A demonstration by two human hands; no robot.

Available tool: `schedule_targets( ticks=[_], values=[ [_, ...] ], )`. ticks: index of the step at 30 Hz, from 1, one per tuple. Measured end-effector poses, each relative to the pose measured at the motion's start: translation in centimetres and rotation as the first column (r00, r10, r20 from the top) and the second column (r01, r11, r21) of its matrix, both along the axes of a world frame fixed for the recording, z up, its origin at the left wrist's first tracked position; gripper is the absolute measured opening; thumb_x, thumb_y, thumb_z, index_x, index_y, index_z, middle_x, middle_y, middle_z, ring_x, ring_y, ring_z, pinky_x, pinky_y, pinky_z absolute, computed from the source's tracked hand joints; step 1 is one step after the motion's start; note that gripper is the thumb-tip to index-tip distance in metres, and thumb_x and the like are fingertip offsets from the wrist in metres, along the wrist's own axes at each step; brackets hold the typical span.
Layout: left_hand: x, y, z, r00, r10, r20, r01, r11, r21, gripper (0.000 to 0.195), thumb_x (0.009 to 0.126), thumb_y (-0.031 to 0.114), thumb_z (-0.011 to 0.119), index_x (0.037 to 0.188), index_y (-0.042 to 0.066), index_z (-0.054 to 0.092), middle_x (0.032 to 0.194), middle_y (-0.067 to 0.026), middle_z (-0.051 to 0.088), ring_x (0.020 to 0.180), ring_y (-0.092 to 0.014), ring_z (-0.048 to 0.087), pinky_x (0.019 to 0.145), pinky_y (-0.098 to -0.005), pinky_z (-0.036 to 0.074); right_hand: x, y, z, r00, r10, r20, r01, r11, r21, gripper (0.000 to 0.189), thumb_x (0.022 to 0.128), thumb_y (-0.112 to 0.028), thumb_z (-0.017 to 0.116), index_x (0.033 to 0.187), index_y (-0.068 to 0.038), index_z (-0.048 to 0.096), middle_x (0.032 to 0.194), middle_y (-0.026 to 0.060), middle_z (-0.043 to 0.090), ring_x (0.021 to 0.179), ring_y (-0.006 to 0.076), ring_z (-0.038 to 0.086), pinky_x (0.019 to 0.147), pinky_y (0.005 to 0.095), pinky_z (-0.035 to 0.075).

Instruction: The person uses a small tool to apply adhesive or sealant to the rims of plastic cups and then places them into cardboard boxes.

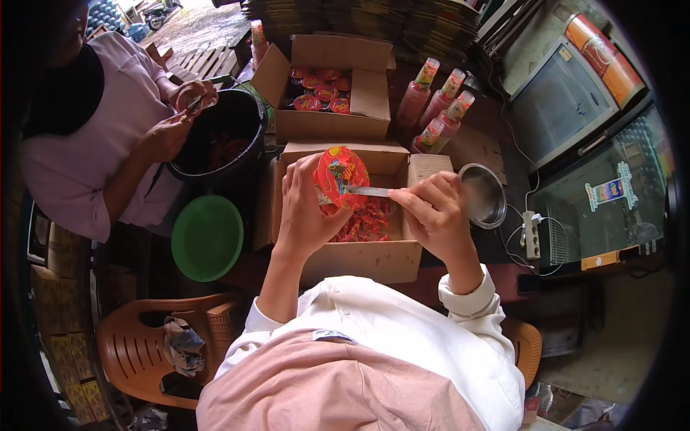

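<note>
My left hand grips a plastic cup with a red printed film lid, tilted so that the lid faces me. In my right hand is a small knife, its blade lying against the middle of the lid, where the film looks cut or torn. Whether the tip passes through the film I cannot tell. Both hands are above an open cardboard box, which holds many red film scraps. A round, shiny bowl is beside my right hand.
Behind stands another cardboard box of red-lidded cups. Stacks of nested plastic cups rise at back right. At left are a green basin, a black bucket and a co-worker's hands holding a cup. A power strip lies right.
</note>
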State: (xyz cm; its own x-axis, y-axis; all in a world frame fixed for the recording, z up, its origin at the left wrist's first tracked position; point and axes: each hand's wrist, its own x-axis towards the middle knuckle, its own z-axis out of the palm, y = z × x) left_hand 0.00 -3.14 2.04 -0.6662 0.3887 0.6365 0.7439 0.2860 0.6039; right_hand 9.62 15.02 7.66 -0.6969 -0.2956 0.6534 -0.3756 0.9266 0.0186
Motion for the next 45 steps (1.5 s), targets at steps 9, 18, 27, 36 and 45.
schedule_targets(
  ticks=[9, 18, 27, 36, 45],
  values=[
    [0.0, 0.2, -0.4, 1.000, 0.014, 0.008, -0.014, 0.999, 0.033, 0.069, 0.053, 0.016, 0.078, 0.112, 0.009, 0.043, 0.105, -0.0109, 0.048, 0.098, -0.031, 0.049, 0.084, -0.0409, 0.038, -0.6, 0.2, 0.4, 0.998, 0.053, 0.038, -0.053, 0.999, 0.008, 0.026, 0.060, -0.005, 0.065, 0.086, -0.009, 0.065, 0.071, 0.0005, 0.052, 0.066, 0.0167, 0.051, 0.057, 0.0300, 0.044],
    [0.2, 0.3, 0.0, 0.999, 0.033, -0.027, -0.031, 0.997, 0.066, 0.067, 0.051, 0.011, 0.077, 0.109, 0.011, 0.044, 0.100, -0.0092, 0.048, 0.085, -0.028, 0.055, 0.072, -0.0386, 0.046, -1.0, 0.3, 0.3, 0.998, 0.056, 0.031, -0.058, 0.995, 0.085, 0.023, 0.062, -0.006, 0.065, 0.084, -0.008, 0.065, 0.071, 0.0005, 0.053, 0.067, 0.0155, 0.053, 0.058, 0.0285, 0.047],
    [0.4, 0.2, 0.5, 1.000, -0.003, 0.008, 0.003, 0.996, 0.093, 0.068, 0.050, 0.009, 0.077, 0.110, 0.009, 0.044, 0.100, -0.0100, 0.048, 0.086, -0.027, 0.056, 0.072, -0.0376, 0.048, -1.5, 1.0, -0.4, 0.992, 0.108, -0.060, -0.100, 0.988, 0.120, 0.024, 0.063, -0.006, 0.066, 0.087, -0.008, 0.064, 0.071, 0.0001, 0.054, 0.066, 0.0138, 0.053, 0.057, 0.0271, 0.047],
    [0.6, 0.3, 0.9, 0.999, -0.037, 0.015, 0.034, 0.991, 0.131, 0.067, 0.053, 0.010, 0.078, 0.111, 0.008, 0.043, 0.102, -0.0113, 0.048, 0.087, -0.028, 0.057, 0.073, -0.0366, 0.050, -2.0, 0.7, -1.1, 0.986, 0.130, -0.106, -0.121, 0.989, 0.087, 0.023, 0.066, -0.005, 0.066, 0.088, -0.008, 0.064, 0.070, -0.0007, 0.054, 0.065, 0.0132, 0.054, 0.056, 0.0259, 0.047],
    [0.5, 0.2, 1.3, 0.998, -0.061, 0.025, 0.058, 0.991, 0.119, 0.067, 0.055, 0.009, 0.077, 0.112, 0.008, 0.042, 0.102, -0.0121, 0.048, 0.085, -0.029, 0.058, 0.072, -0.0363, 0.051, -2.3, 0.6, -2.3, 0.977, 0.114, -0.180, -0.109, 0.993, 0.040, 0.024, 0.066, -0.005, 0.067, 0.089, -0.010, 0.063, 0.071, -0.0017, 0.056, 0.062, 0.0124, 0.053, 0.054, 0.0246, 0.046]
  ],
)
